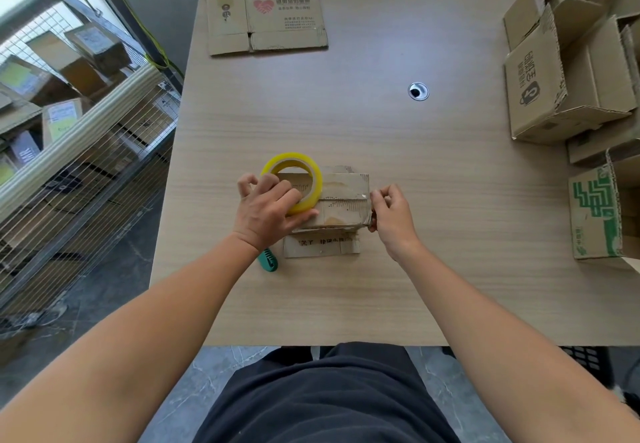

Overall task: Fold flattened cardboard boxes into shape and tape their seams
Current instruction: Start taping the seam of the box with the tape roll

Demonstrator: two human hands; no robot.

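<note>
Wood-grain desk (381, 137) filled most of the view. A wire-mesh cage (79, 172) stood off its left edge, loaded with cartons. Stack of folded, open-topped boxes (568, 72) sat at the right edge; the nearest one carried dark Chinese print and a padlock-like icon on its side. Below that stack was a green-printed carton (595, 214), text too small to read.

Flattened box (266, 16) lay flat at the far side, well apart from the work. It had a red heart logo of two clasped hands, with Chinese lines beside and below, not legible.

Small cardboard box (343, 200) sat centre-near on the desk, folded into shape. It looked worn, with old clear tape glinting on top and along the centre seam. One flap lay flat toward the person with black Chinese characters on it, partly hidden.

The hands were apart, one at each end of that box. Left hand (270, 207) gripped the yellow tape roll (292, 183), which rested on the box's left end, thumb flat along the box top. Right hand (391, 214) pinched at the box's right edge, fingers curled; couldn't tell if a tape end was in the pinch.

Green ribbed-handle tool (267, 259) lay just beside the left wrist. Round metal cable grommet (418, 91) sat mid-desk.
</note>
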